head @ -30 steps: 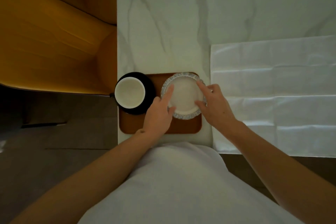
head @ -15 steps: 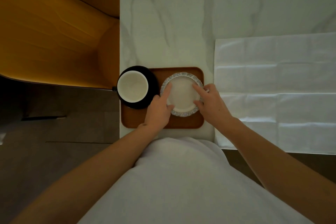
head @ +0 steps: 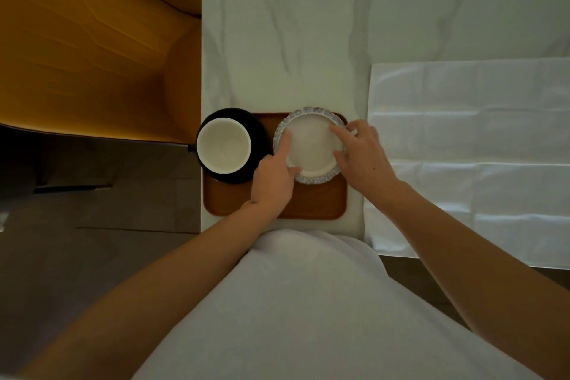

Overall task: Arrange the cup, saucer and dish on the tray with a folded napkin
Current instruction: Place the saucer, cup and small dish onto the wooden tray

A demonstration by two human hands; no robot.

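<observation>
Saucer point(head: 260, 145) rim — probably cup-hidden point(head: 223, 145)

Rectangular brown wooden tray point(head: 311, 203), plain reddish-brown with faint grain. Round black saucer point(head: 259, 133) bearing a cup with a white interior point(head: 223, 145). Small round dish point(head: 310, 145): off-white centre, fluted rim patterned in grey-blue and white. White marble counter point(head: 277, 40) with grey veining. Unfolded white paper napkin point(head: 468, 148), crossed by a grid of crease lines. Amber-yellow wooden chair point(head: 92, 55).
</observation>
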